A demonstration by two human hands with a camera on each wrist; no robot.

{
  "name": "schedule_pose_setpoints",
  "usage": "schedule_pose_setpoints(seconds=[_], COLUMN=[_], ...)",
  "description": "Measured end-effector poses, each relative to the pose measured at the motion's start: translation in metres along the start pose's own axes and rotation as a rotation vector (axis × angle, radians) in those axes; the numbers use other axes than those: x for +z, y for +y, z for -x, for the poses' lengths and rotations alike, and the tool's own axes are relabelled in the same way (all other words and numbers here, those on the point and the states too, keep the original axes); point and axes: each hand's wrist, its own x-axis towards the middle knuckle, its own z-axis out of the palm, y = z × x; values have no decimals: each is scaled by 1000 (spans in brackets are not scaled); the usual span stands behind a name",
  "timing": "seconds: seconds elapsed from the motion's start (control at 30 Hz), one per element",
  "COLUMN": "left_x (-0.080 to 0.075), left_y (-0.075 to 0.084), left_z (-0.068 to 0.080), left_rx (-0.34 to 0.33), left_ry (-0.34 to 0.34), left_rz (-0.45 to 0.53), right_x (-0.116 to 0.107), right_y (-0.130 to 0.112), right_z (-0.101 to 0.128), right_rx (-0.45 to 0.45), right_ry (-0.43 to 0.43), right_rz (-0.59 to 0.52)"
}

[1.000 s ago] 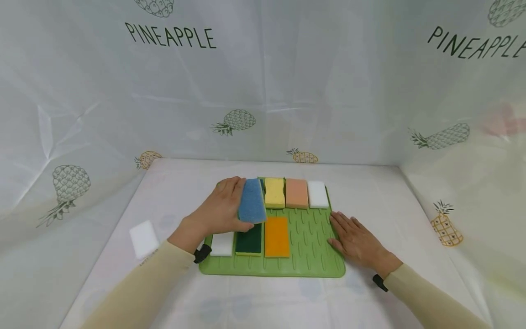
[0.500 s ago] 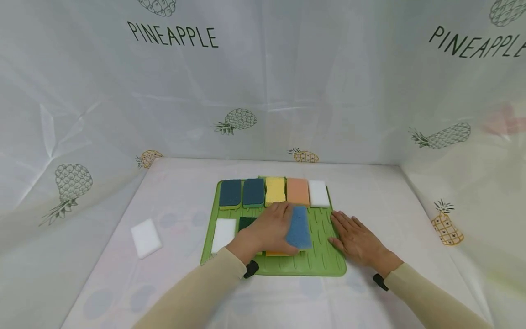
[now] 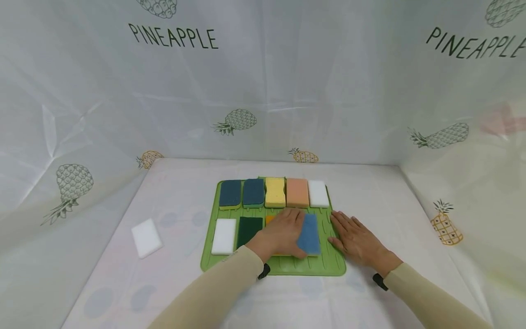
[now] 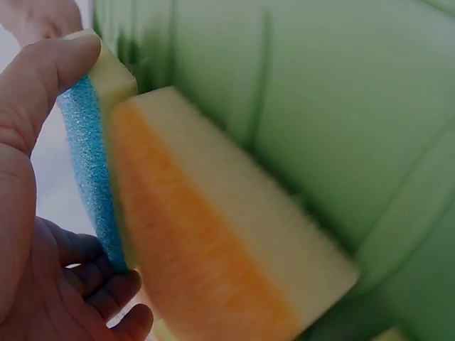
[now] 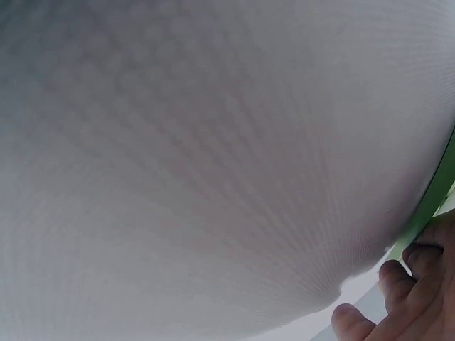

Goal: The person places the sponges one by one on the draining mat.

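My left hand (image 3: 281, 234) grips a blue sponge (image 3: 309, 235) by its two ends, thumb at the near end and fingers at the far one. In the left wrist view the blue sponge (image 4: 89, 156) shows a pale yellow layer and stands beside an orange sponge (image 4: 199, 220) on the green mat. The hand covers most of that orange sponge in the head view. My right hand (image 3: 355, 240) rests with straight fingers at the right edge of the green mat (image 3: 328, 265). In the right wrist view its fingertips (image 5: 394, 280) show near the mat's green edge.
Along the mat's back row lie two dark blue sponges (image 3: 253, 193), a yellow one (image 3: 275, 192), a peach one (image 3: 297, 193) and a white one (image 3: 318, 193). In front are a white sponge (image 3: 223, 236) and a dark green one (image 3: 249, 230). Another white sponge (image 3: 146, 238) lies left, off the mat.
My left hand has carried the blue sponge from the mat's left side rightward, past the orange sponge, and lowered it onto the front row. The right hand has stayed in place.
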Motion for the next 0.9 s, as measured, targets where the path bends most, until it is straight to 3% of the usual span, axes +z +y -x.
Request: schedule_pose_setpoints(seconds=[0.4, 0.9], left_x=[6, 9], left_y=[2, 1], left_z=[-4, -7], left_rx=[-33, -40], left_ry=[-52, -65], left_rz=[-16, -41], right_x=[0, 0], right_y=[-1, -1], right_z=[-1, -1], right_rx=[9, 8], right_ry=[-3, 4], right_rz=[8, 0])
